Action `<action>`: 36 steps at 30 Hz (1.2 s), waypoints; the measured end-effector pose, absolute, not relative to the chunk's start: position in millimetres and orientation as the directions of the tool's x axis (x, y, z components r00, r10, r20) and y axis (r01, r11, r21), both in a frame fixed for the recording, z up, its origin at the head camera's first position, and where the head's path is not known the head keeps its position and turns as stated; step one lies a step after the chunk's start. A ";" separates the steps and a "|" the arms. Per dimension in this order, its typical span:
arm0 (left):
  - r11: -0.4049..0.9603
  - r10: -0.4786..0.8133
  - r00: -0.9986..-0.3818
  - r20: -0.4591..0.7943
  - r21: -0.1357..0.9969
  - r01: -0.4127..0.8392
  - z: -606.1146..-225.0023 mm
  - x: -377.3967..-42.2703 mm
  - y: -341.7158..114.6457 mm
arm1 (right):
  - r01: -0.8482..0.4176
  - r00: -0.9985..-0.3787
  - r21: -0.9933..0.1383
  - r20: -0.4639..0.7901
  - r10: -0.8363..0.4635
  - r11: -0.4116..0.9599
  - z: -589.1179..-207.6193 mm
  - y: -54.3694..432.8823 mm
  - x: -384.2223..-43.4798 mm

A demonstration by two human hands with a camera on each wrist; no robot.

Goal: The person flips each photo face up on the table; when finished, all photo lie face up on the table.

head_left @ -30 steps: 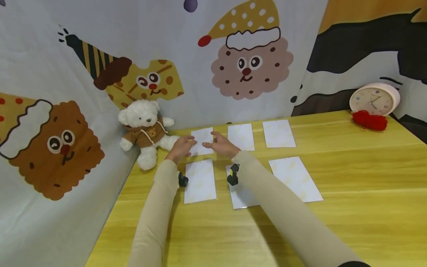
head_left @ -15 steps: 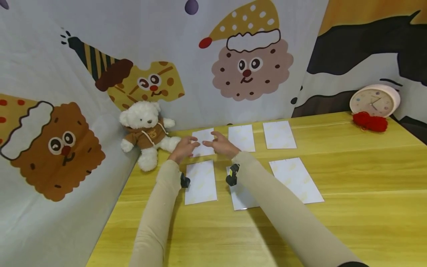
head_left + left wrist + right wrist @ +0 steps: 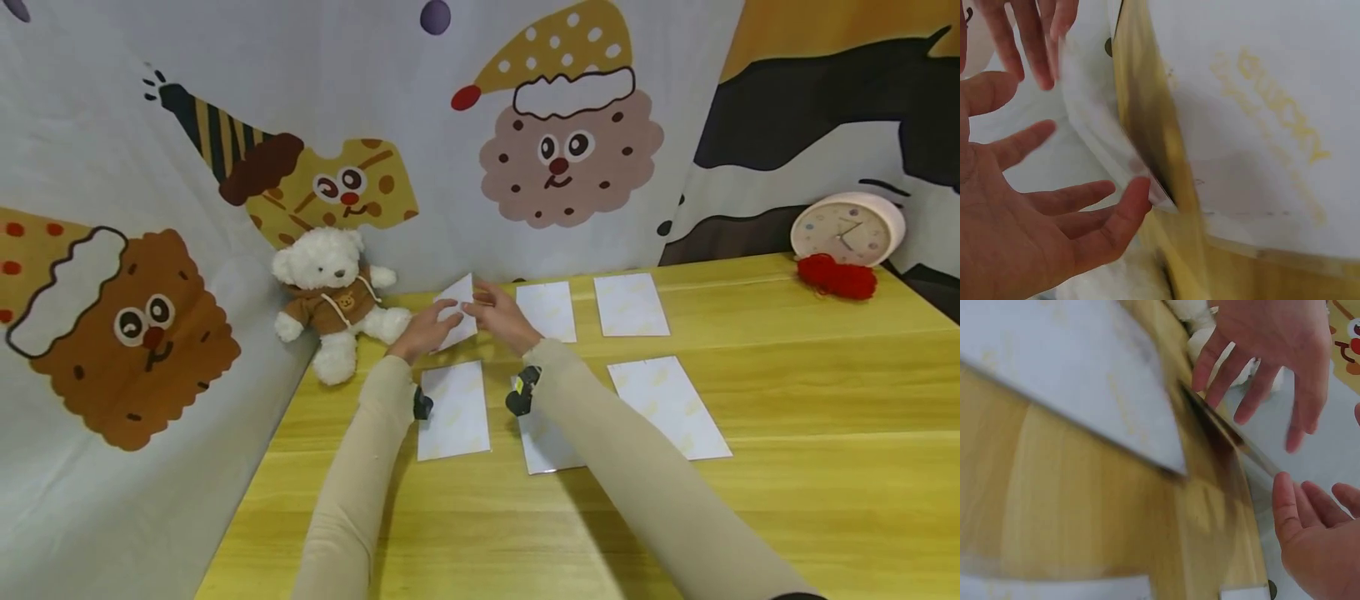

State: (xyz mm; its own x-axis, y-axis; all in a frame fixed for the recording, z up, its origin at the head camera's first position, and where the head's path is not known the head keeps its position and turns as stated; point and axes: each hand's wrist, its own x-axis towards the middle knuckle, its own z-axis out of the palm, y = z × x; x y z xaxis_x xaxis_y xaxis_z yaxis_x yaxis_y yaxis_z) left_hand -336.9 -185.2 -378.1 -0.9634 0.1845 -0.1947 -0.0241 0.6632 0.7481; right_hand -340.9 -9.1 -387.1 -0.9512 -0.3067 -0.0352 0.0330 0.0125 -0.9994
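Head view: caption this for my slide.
Left hand and right hand at a tilted white sheet near a teddy bear.

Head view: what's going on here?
Someone's right hand holds the right edge of a white card tilted up from the table, near a teddy bear. Their left hand is at the card's left side. Five other cards lie flat, two at the back and three in front.

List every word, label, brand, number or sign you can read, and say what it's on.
Nothing reads for certain.
Flat card, left wrist view: yellow lettering, too blurred.
Raised card: any print too blurred or faint.
Other flat cards: pale yellow marks, too faint.
Clock: dial marks too small.
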 end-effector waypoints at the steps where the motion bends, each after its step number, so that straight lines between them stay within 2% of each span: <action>1: 0.668 0.190 -0.964 -0.188 0.744 -0.013 -376.9 -336.8 -183.5 | 0.038 -0.953 -0.999 -0.032 -0.300 -0.013 -385.5 -10.0 -341.1; 7: 0.671 0.225 -0.960 -0.166 0.741 0.029 -373.9 -337.9 -175.4 | 0.069 -0.964 -0.983 -0.022 -0.264 -0.169 -384.9 -15.7 -345.9; 11: 0.617 0.228 -0.961 -0.155 0.787 0.019 -377.1 -338.8 -177.0 | 0.093 -0.959 -0.959 -0.014 -0.282 -0.268 -390.4 -20.9 -348.9; 14: 0.556 0.230 -0.960 -0.159 0.831 -0.005 -377.9 -337.5 -179.5 | 0.107 -0.952 -0.951 -0.014 -0.305 -0.289 -394.4 -23.5 -349.0; 20: 0.462 0.215 -0.959 -0.187 0.884 -0.069 -373.1 -334.1 -180.8 | 0.083 -0.951 -0.968 -0.006 -0.309 -0.237 -395.5 -24.5 -345.9; 27: 0.432 0.201 -0.951 -0.237 0.892 -0.131 -365.4 -330.8 -182.0 | 0.072 -0.953 -0.978 -0.008 -0.303 -0.198 -391.7 -26.3 -344.8; 36: 0.256 0.260 -0.942 -0.214 0.956 -0.146 -364.8 -325.8 -194.0 | -0.017 -0.949 -0.997 0.040 -0.313 -0.076 -394.5 -30.8 -343.2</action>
